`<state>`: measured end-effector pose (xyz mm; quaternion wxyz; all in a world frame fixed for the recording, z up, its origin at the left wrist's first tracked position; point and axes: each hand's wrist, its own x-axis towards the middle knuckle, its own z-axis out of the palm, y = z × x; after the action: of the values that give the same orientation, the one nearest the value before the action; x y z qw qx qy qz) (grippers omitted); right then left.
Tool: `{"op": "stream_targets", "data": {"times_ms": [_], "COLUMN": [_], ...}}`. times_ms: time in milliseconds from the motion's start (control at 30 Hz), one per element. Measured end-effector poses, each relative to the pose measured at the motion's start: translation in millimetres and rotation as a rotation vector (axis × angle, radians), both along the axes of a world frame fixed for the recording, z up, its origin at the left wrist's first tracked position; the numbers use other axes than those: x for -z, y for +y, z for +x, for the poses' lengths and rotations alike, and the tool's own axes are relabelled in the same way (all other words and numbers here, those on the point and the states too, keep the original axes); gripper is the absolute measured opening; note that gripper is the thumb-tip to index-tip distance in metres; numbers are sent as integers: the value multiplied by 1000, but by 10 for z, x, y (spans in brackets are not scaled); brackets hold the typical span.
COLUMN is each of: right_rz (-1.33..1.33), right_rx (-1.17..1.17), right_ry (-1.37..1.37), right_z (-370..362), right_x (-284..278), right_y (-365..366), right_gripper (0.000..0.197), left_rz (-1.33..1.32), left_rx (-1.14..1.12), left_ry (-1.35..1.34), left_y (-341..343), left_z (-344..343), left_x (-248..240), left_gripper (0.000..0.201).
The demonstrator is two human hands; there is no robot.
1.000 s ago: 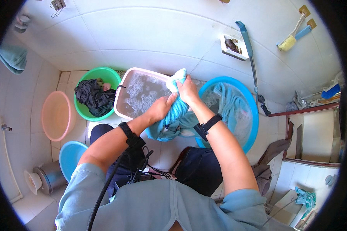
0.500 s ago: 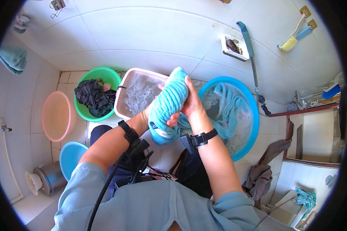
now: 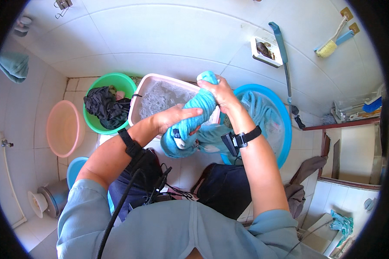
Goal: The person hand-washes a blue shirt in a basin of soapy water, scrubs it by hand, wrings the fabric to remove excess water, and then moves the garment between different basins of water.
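Note:
A bunched light-blue towel (image 3: 204,102) with a small dark label is stretched at a slant between my hands, above the pink-white basin's near right corner. My left hand (image 3: 176,117) is wrapped round its lower part, thumb lying along the top. Higher up and to the right, my right hand (image 3: 221,92) grips the narrowed upper part, with a tuft standing out past the fist. From the lower bunch a length of cloth runs right to the large blue tub (image 3: 288,125), where more light-blue cloth (image 3: 258,110) lies in sudsy water. Some fingers are hidden behind the towel.
The pink-white basin (image 3: 136,103) holds foamy water. Left of it stand a green basin (image 3: 94,117) with dark clothes (image 3: 104,108), a pink basin (image 3: 64,129) and a partly covered blue basin (image 3: 74,169). A long-handled tool (image 3: 285,60) leans against the wall. Brown cloth (image 3: 296,196) hangs at right.
My right hand has moved up and right to the towel's upper end. My left hand has shifted onto its lower part, and the towel is squeezed narrower near the top.

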<state>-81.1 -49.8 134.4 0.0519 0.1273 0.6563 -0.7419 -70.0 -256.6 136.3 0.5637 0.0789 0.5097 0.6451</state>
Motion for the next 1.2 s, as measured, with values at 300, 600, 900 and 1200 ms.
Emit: {"op": "stream_targets", "data": {"times_ms": [300,600,900,1200], "right_rz": [1225,775,345,567], "right_rx": [-247,-260,-121,-226], "right_ry": [-12,-75,262,827], "right_z": [-149,144,786,1232], "right_x": [294,192,-909,-1500], "right_y": [-381,-175,-285,-815], "right_gripper": [37,53,45,41], "left_rz": [-434,-663,-12,374], "left_rx": [34,112,-170,64], "left_ry": [755,839,661,-624], "left_y": [251,210,-387,-729], "left_z": [46,240,480,929], "left_x": [423,454,-179,-249], "left_gripper": [59,83,79,115]}}
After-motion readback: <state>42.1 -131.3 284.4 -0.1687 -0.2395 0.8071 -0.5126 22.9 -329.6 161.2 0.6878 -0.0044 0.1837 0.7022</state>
